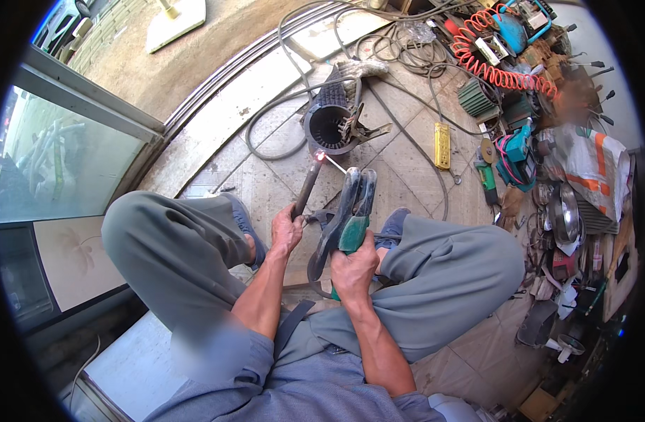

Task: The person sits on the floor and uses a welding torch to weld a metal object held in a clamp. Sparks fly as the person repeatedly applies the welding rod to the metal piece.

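My left hand (pixel 286 231) is closed around the lower end of a dark metal bar (pixel 308 186), which slants up and away. A small red-white glow shows at the bar's far end. My right hand (pixel 355 269) grips a welding electrode holder (pixel 352 225) with a green handle and dark jaws. From those jaws a thin pale electrode (pixel 335 164) reaches left to the glowing spot. Just beyond lies a dark hollow metal cylinder (pixel 328 131), its ribbed open end facing me. A worn metal clamp (pixel 370 131) sits at the cylinder's right rim.
Cables (pixel 407 53) loop over the tiled floor behind the cylinder. To the right are a yellow power strip (pixel 442 145), a green angle grinder (pixel 486 181), a teal power tool (pixel 517 158) and a coiled orange hose (pixel 470 60). A glass door (pixel 76 148) stands at left.
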Motion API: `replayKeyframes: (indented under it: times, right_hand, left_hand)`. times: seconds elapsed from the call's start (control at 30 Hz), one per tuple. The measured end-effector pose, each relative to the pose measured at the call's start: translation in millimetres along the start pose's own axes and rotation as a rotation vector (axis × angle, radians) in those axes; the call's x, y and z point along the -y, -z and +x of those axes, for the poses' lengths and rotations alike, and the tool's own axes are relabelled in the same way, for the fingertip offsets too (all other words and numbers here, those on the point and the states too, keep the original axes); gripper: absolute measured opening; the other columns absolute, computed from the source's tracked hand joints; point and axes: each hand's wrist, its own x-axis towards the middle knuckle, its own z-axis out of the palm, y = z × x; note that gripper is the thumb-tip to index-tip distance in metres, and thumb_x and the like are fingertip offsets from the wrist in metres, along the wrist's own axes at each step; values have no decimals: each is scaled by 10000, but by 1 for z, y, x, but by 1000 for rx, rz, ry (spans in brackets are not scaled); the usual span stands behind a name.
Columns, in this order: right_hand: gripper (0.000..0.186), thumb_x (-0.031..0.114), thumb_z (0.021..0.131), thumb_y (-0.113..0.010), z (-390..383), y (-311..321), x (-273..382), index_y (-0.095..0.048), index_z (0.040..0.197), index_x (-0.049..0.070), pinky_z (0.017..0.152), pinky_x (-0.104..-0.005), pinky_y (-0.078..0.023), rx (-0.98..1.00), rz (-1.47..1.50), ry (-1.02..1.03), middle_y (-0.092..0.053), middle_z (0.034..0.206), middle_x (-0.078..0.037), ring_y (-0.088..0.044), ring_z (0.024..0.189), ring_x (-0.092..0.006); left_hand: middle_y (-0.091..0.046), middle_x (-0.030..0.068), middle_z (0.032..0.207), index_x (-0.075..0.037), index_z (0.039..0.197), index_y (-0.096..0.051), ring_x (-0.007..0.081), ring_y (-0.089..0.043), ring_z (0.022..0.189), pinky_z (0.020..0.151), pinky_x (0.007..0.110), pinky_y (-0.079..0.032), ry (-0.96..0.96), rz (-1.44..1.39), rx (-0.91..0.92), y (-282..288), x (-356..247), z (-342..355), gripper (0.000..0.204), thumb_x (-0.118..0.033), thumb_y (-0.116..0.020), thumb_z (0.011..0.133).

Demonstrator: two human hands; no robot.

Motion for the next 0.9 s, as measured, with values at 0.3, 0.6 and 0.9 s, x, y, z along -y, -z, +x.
replayKeyframes:
  times: [0.3,0.6,0.9]
  right_hand:
    - [314,16,728,-683,2,0,-6,-562,1017,-9,676,-434,-522,16,28,-6,-665,740,-214,-695,727,-400]
    - [311,18,729,-680,3,1,-4,-546,1008,-13,667,-452,-513,14,4,-6,-646,726,-226,-683,723,-425]
    - [322,18,732,-713,3,2,-2,-542,1003,-13,667,-451,-517,43,16,-5,-656,742,-225,-695,737,-411]
  left_hand:
    - [-672,250,961,-24,1175,-652,404,-661,927,815,448,-504,-14,74,46,13,-9,-3,330,-113,-650,858]
    - [-661,174,836,-25,1129,-655,243,-637,771,738,372,-493,-77,120,-5,6,8,2,270,-132,-650,881]
    - [-688,238,925,-21,1178,-647,368,-675,884,791,425,-505,-45,99,26,15,-15,-5,320,-123,-652,875]
